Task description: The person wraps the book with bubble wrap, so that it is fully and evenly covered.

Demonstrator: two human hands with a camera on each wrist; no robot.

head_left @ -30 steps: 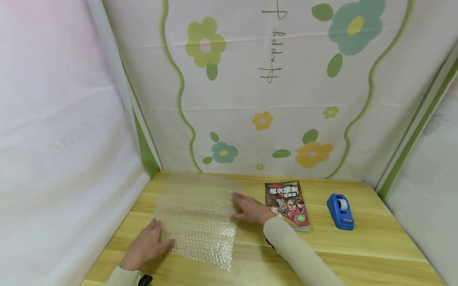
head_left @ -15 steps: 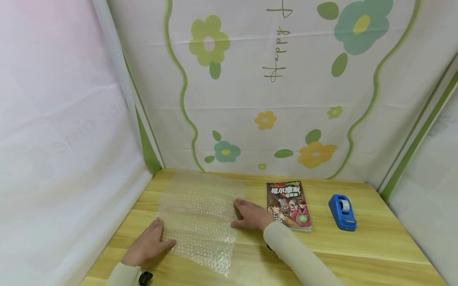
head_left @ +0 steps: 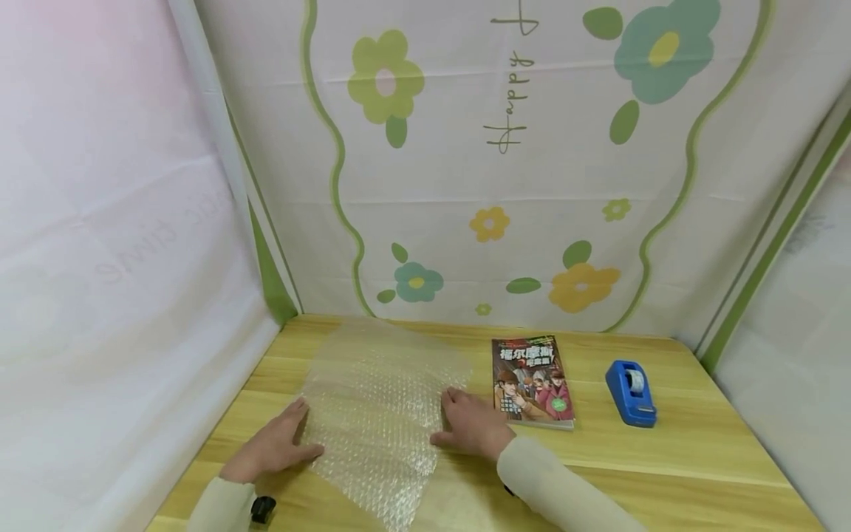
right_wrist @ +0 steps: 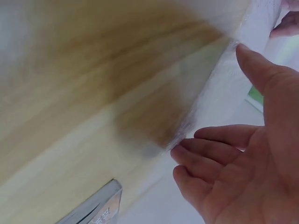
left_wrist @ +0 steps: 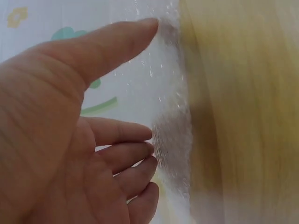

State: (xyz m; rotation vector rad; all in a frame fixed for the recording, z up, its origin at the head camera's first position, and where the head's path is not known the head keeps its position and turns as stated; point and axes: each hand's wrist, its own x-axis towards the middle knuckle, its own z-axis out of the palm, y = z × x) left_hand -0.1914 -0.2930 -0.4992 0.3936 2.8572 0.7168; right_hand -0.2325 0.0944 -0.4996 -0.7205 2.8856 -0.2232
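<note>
A clear sheet of bubble wrap (head_left: 379, 399) lies flat on the wooden table, turned at an angle, one corner toward the front edge. At its left edge rests the left hand (head_left: 272, 445), thumb and fingers spread; the left wrist view shows the fingertips of this hand (left_wrist: 98, 126) touching the wrap's edge (left_wrist: 173, 140). The right hand (head_left: 475, 425) touches the opposite edge with thumb and fingers apart. In the right wrist view, that hand (right_wrist: 247, 154) has its fingertips against the wrap's edge (right_wrist: 205, 102).
Right of the right hand lies a book (head_left: 533, 383) with an illustrated cover. Farther right stands a blue tape dispenser (head_left: 631, 393) on the table (head_left: 705, 443). Printed cloth (head_left: 445, 170) hangs behind the table and at both sides.
The bubble wrap has turned clockwise, its near corner shifting toward the front and its far edge to the right. The right hand has moved nearer the front; the left has moved slightly.
</note>
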